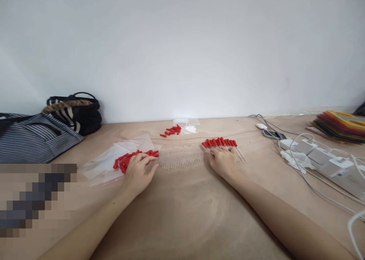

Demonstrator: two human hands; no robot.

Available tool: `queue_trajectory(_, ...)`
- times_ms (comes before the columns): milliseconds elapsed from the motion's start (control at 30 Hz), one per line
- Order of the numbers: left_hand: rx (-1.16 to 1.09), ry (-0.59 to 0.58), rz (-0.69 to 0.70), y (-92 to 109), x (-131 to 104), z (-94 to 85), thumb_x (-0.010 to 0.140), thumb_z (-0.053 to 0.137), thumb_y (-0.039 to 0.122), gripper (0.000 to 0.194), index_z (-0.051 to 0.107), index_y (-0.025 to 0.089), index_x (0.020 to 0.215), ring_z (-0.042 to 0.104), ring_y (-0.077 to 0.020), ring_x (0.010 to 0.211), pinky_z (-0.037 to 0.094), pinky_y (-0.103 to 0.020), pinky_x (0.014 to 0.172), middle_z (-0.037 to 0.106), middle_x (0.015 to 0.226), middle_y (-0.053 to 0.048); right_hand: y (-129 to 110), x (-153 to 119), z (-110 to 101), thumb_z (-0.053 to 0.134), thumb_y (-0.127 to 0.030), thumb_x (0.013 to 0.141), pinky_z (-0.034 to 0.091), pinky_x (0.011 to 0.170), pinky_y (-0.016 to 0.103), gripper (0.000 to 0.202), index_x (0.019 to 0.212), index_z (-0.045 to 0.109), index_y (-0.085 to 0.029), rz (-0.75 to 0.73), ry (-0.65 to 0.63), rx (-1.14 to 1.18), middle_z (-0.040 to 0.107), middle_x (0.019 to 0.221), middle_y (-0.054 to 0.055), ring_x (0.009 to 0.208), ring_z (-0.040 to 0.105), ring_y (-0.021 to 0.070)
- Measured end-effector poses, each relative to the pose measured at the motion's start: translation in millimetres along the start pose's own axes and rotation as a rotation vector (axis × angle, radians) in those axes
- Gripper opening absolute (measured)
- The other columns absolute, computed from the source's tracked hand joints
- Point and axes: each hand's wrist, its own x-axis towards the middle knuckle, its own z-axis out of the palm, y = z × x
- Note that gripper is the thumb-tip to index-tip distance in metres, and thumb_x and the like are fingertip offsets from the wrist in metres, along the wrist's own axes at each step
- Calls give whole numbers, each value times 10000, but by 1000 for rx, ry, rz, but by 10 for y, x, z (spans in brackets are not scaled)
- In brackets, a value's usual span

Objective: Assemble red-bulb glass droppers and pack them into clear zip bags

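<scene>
Diffuse, moderately bright light; soft shadow beside the right forearm (270, 204). Glare streaks the plastic sleeve (189, 129) behind the clear tubes (180, 156). Coarse pixelation obscures an area left of the tubes; fine detail is soft.

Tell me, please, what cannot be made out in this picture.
All in the head view:
- Red pieces beneath the left hand: covered by it.
- Lower parts of some red-topped tubes: behind the right hand.
- Number of clear tubes: too small, crowded.
- Dark object, right: cut by the edge.
- Lower left: pixelated.
</scene>
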Motion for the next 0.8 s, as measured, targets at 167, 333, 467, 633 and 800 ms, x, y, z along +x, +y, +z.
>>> queue_trajectory(167, 169, -55, -65, -161, 34, -7, 694, 504, 211, 192, 650, 186, 816, 515, -251, 823, 393, -371, 763, 575, 843, -69, -72, 138, 103, 393, -158, 804, 203, 718, 378, 258, 694, 625, -142, 6, -68, -81, 662, 785, 121, 785, 526, 236)
queue_trajectory(333, 235, -90, -112, -84, 18, -13, 684, 523, 241, 186, 646, 212, 821, 508, -254, 845, 383, -352, 726, 578, 865, -52, -94, 229, 132, 416, -146, 776, 217, 734, 398, 225, 733, 637, -126, 42, -112, -120, 654, 773, 144, 800, 519, 252)
queue_trajectory(467, 332, -71, -130, -53, 25, -72, 706, 533, 308, 170, 649, 230, 802, 499, -266, 862, 351, -358, 702, 574, 880, -60, -173, 245, 102, 417, -246, 787, 230, 751, 398, 247, 779, 636, -133, 89, -90, -62, 649, 779, 128, 819, 529, 250)
queue_trajectory(633, 442, -49, -110, -99, 80, -75, 755, 509, 338, 230, 657, 235, 898, 474, -278, 888, 319, -353, 677, 559, 932, -88, -342, 330, 45, 447, -340, 758, 226, 795, 407, 265, 747, 643, -162, 203, -301, 41, 651, 781, 101, 839, 556, 248)
queue_trajectory(800, 477, -51, -32, -130, 154, 4, 791, 484, 361, 248, 660, 251, 926, 464, -271, 887, 303, -350, 667, 549, 938, -88, -393, 468, 29, 474, -304, 732, 247, 788, 399, 236, 780, 640, -143, 292, -429, 54, 650, 804, 110, 786, 583, 239)
